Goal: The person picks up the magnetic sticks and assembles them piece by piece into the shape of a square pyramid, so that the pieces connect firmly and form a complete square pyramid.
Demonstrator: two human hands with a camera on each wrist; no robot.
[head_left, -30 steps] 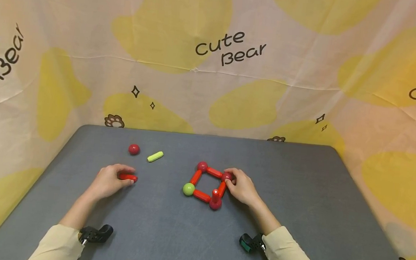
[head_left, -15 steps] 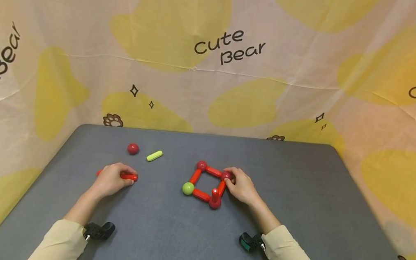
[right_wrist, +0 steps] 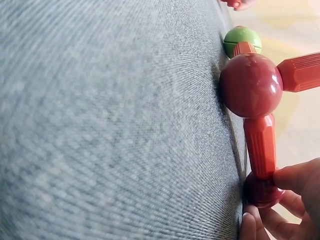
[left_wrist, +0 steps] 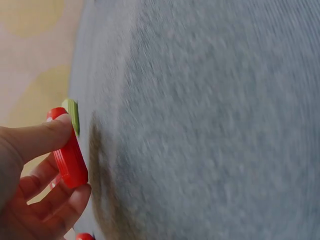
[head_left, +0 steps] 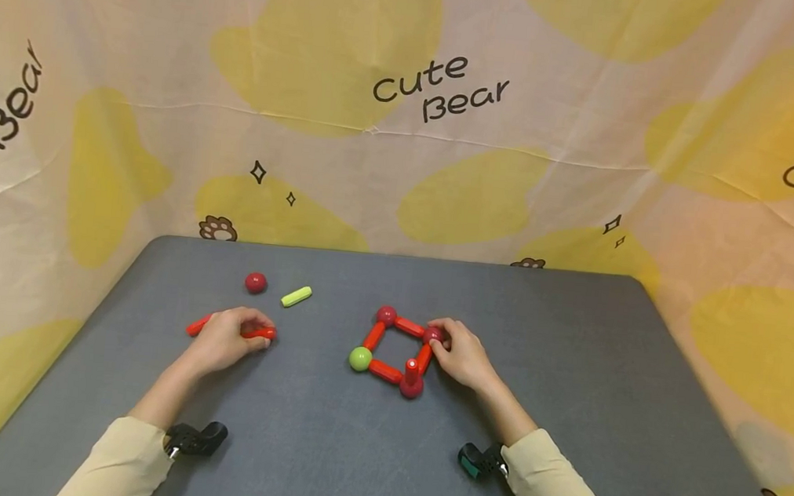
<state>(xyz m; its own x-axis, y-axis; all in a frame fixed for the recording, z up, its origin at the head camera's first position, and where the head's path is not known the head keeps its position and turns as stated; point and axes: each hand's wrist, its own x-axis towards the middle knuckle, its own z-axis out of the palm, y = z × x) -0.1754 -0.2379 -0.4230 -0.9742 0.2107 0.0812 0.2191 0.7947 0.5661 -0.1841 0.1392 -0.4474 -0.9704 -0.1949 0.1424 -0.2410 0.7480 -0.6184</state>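
head view: left hand (head_left: 224,341) around red stick (head_left: 260,333)

Dark grey table (head_left: 569,389), fabric-textured top. Far left on it: loose dark red ball (head_left: 255,282), yellow-green stick (head_left: 297,297) just beside it, not touching. Backdrop cloth (head_left: 408,123) behind and on both sides, cream with yellow blobs, "Cute Bear" print, small paw marks along the table's far edge.

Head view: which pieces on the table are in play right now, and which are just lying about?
In play:
- red stick, gripped by the left hand
- red square frame, steadied at a corner ball by the right hand

Lying about:
- red ball
- yellow-green stick
- second red stick, left of the left hand
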